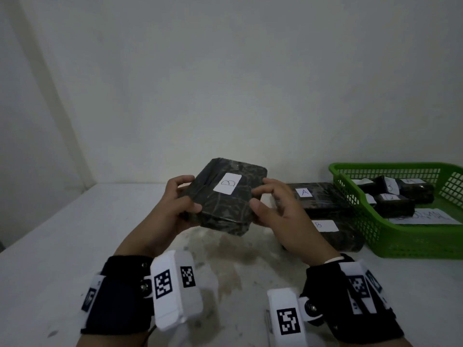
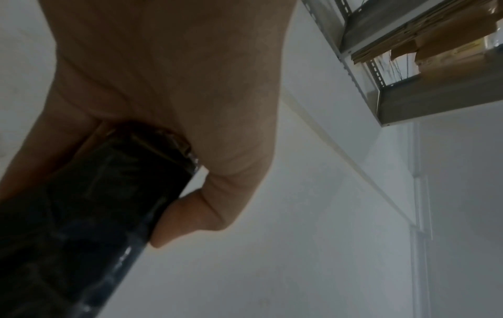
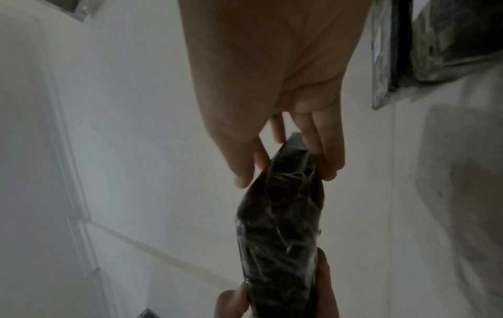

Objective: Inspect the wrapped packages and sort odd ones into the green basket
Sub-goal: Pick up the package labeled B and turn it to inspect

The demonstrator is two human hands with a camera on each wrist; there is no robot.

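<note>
Currently a package labelled B is held above the desk, clamped between the fingers of the left hand and right hand; several packages already lie in the green basket, while two remain beside it.

white table: green basket, two wrapped packages.

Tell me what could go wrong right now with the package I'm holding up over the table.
1. The held package is off the table, pinched only at its edges by the left hand and right hand; its glossy wrap might slip.
2. If dropped, it could land on the A package lying just beyond it.
3. Another B-labelled package lies by the green basket, so the two could get confused.
</note>
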